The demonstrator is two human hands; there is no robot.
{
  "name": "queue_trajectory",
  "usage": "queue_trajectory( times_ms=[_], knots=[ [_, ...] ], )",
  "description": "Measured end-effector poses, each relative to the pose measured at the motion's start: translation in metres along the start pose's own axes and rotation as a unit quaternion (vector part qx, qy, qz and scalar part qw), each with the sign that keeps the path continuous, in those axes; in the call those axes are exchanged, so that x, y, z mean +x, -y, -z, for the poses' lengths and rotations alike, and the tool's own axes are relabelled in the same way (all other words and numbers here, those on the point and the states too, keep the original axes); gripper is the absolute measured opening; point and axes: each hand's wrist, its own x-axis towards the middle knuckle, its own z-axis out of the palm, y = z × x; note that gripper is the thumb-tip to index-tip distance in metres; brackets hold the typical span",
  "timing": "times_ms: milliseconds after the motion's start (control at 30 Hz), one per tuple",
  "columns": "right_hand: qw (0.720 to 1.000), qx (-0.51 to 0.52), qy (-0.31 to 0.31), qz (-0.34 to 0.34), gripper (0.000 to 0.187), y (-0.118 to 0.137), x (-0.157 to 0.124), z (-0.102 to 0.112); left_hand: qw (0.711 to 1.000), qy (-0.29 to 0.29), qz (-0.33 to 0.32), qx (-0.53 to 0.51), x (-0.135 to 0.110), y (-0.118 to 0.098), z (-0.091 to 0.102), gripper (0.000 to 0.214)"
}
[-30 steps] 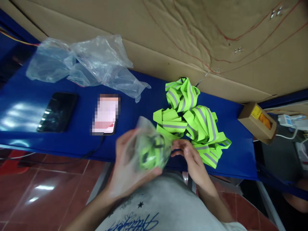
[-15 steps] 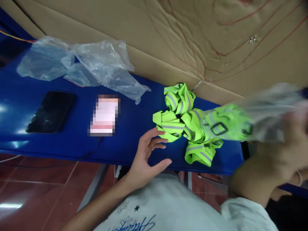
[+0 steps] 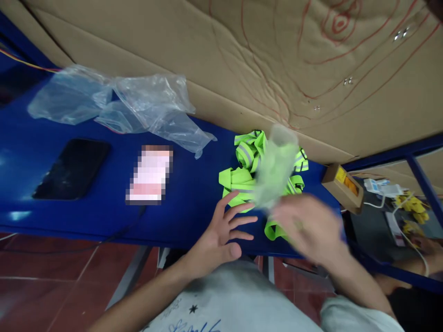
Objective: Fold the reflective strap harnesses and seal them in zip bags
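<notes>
Bundles of neon-green reflective straps with grey stripes and dark buckles lie in a heap on the blue table. My left hand is beside the heap's near left side, fingers spread and holding nothing; its fingertips overlap the straps in view, and I cannot tell whether they touch. Motion blurs my right hand, which grips a clear plastic bag at its lower end. The bag stands over the heap and hides its middle; green shows through it, and whether anything is inside cannot be told.
Crumpled clear plastic bags lie at the back left, behind a dark tablet and a pixelated flat rectangle. Cardboard with red lines rises behind. At right are a small cardboard box and another person's hand.
My right hand has swung the plastic bag left from the far right to over the heap. Green contents plain in the bag earlier now look loose on the table. My left hand has spread its fingers.
</notes>
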Motion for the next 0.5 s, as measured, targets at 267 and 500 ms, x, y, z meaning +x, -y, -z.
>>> queue_trajectory(
  times_ms=[267,500],
  knots=[
    [0.995,-0.026,-0.04,-0.084,0.039,0.002,-0.061,-0.04,0.65,-0.279,-0.235,0.666,0.016,-0.127,0.082,0.048],
    [0.928,-0.181,-0.079,-0.316,0.043,-0.049,-0.159,-0.061,0.419,-0.134,-0.087,0.894,0.051,-0.254,0.185,0.054]
  ],
)
